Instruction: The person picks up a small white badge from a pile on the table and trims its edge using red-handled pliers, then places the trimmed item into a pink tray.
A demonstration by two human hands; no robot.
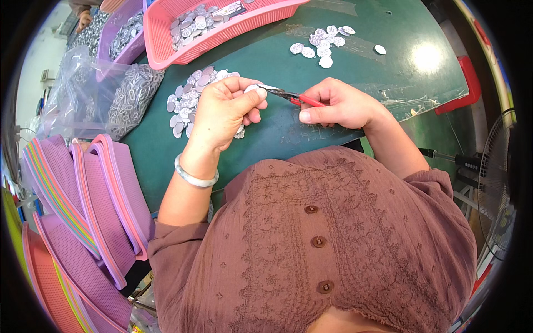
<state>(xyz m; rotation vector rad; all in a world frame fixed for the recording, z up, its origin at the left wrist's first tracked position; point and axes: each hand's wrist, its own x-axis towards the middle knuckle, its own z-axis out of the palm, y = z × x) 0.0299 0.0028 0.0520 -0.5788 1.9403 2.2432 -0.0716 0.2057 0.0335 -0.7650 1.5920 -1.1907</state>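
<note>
My left hand (pixel 225 111), with a pale bangle at the wrist, pinches a small silver oval tag (pixel 255 89) between thumb and fingers. My right hand (pixel 347 102) is wrapped round the red handles of a pair of pliers (pixel 290 95). The dark jaws point left and meet a small silvery piece (pixel 269 87) at my left fingertips; its exact shape is too small to make out. Beneath and beside my left hand spreads a pile of silver oval tags (pixel 180 106). Farther off to the right lies a smaller group of such tags (pixel 323 41).
A pink basket (pixel 233 25) of tags stands at the far side of the green table (pixel 388 66). Left of it are a purple basket (pixel 105 47) and a clear bag of metal links (pixel 133 100). Stacked baskets (pixel 94 188) fill the near left. Another person's hand (pixel 84 21) shows far left.
</note>
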